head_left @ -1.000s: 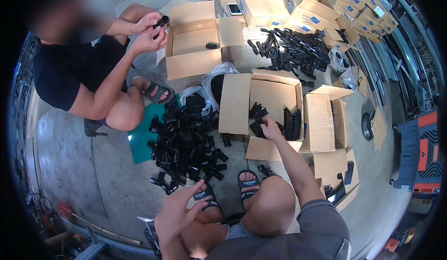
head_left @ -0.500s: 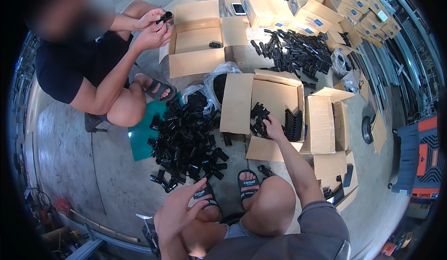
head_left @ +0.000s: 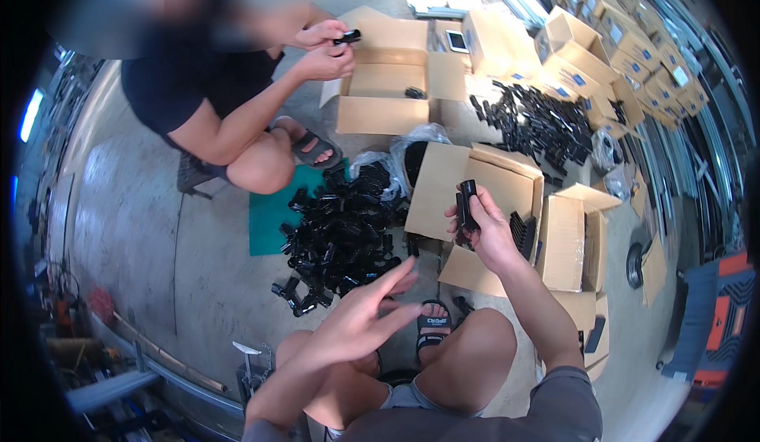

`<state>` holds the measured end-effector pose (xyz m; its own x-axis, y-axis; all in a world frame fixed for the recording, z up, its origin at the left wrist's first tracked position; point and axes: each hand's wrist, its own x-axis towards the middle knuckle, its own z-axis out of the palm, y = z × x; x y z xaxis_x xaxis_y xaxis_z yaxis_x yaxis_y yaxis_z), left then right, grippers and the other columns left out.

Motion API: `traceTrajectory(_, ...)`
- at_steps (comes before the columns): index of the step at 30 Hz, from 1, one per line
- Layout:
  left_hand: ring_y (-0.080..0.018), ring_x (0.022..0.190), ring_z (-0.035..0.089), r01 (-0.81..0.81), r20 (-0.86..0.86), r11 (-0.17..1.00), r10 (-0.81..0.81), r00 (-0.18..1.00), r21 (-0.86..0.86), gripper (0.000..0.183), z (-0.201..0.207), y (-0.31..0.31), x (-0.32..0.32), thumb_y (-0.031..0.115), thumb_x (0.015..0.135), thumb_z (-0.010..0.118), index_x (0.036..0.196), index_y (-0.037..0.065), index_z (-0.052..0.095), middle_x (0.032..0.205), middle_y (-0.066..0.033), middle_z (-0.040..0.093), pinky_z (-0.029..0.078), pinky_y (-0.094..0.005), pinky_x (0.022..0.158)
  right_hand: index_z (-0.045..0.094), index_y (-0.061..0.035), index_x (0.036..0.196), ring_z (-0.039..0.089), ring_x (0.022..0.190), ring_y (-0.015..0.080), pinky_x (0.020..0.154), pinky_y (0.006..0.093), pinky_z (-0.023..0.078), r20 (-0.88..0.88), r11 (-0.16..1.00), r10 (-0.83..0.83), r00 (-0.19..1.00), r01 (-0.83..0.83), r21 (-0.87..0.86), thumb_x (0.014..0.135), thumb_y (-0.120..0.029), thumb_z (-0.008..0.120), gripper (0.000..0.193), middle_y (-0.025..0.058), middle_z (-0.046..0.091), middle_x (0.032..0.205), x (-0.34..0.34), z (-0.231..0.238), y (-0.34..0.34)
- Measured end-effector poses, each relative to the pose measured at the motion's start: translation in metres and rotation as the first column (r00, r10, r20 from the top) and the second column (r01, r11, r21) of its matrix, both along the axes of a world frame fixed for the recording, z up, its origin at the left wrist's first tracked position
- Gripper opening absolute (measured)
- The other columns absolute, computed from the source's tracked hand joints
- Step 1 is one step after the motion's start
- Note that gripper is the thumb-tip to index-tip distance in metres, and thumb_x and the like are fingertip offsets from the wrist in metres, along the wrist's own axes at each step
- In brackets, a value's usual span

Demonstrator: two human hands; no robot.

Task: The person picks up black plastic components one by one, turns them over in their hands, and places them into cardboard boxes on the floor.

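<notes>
My right hand (head_left: 492,228) is closed around a black tubular fitting (head_left: 467,204), raised over an open cardboard box (head_left: 499,179). Fingers cover part of the fitting, so I cannot tell whether more than one piece is held. Inside that box a row of black fittings (head_left: 520,235) stands along the right side, partly behind my hand. My left hand (head_left: 370,315) is open, its fingers stretched out above my lap. Just beyond it a big heap of glossy black fittings (head_left: 340,224) lies on the floor and a green sheet (head_left: 267,216).
Opposite on the left, a seated person (head_left: 237,117) handles a black fitting (head_left: 347,37) beside another open box (head_left: 384,115). More black parts (head_left: 538,121) lie at the back right, near stacked cartons (head_left: 633,46). A smaller open box (head_left: 564,240) stands to the right.
My right hand has come up from inside the box with a black fitting. My left hand has moved right and forward. The whole view has shifted a little.
</notes>
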<state>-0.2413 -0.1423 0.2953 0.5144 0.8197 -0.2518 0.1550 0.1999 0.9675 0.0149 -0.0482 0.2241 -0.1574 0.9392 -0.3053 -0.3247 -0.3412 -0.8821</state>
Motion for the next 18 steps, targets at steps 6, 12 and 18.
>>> traceTrajectory(6,-0.0202,0.134,0.045,-0.114,0.487,0.959,0.232,0.842,-0.261,0.062,-0.005,0.039,0.041,0.015,0.104,0.051,0.156,0.004,0.019,0.153,-0.0134,0.038,0.046,-0.0358,0.107,0.044,-0.0078,0.130,0.061,0.089,0.0115,0.079,0.0268,0.051,0.222,0.933,0.031,0.975,-0.108,0.344,0.107,-0.017,0.040,0.025,0.0078,0.063,0.101,-0.066,0.072,-0.028)
traceTrajectory(12,-0.0153,0.118,0.057,-0.241,0.579,0.946,0.323,0.748,-0.216,0.044,0.002,0.026,0.034,0.009,0.105,0.047,0.147,0.001,0.039,0.139,-0.0067,0.053,0.051,-0.0360,0.102,0.053,-0.0021,0.124,0.062,0.086,0.0177,0.079,0.0311,0.049,0.463,0.808,-0.276,0.842,-0.058,0.587,0.102,-0.009,0.046,0.024,0.0103,0.066,0.095,-0.089,0.090,-0.051)
traceTrajectory(18,-0.0116,0.100,0.061,-0.400,0.503,0.910,0.398,0.767,-0.109,0.035,-0.008,0.013,0.023,0.010,0.101,0.056,0.135,0.003,0.058,0.113,-0.0049,0.064,0.053,-0.0308,0.092,0.058,-0.0026,0.119,0.060,0.075,0.0120,0.066,0.0268,0.048,0.493,0.781,-0.425,0.759,0.032,0.624,0.095,-0.005,0.057,0.024,0.0082,0.065,0.090,-0.092,0.086,-0.059)
